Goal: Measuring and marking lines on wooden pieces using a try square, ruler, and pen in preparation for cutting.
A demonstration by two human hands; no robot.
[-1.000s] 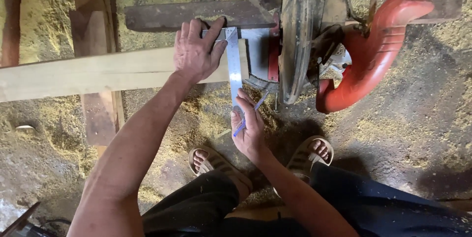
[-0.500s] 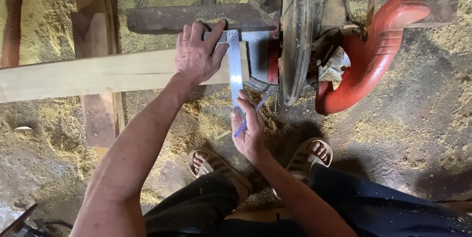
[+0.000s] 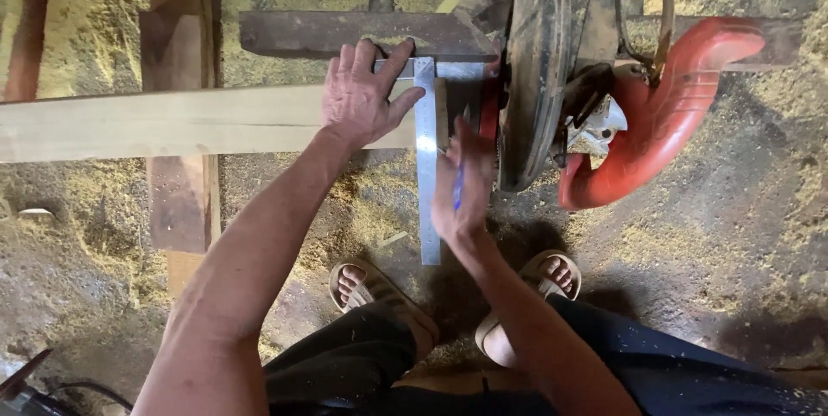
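The left hand presses a metal square onto a pale plank; the blurred right hand seemingly holds a blue pencil.

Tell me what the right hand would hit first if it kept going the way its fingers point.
Probably the plank's end beside the metal square, just ahead of the right hand and its blue pen. Depth is unclear; it might pass above toward the saw blade guard.

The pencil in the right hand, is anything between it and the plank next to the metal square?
Nothing visible blocks it. The right hand holds the blue pencil just right of the metal square, beside the plank. The left hand presses on the plank, left of the square.
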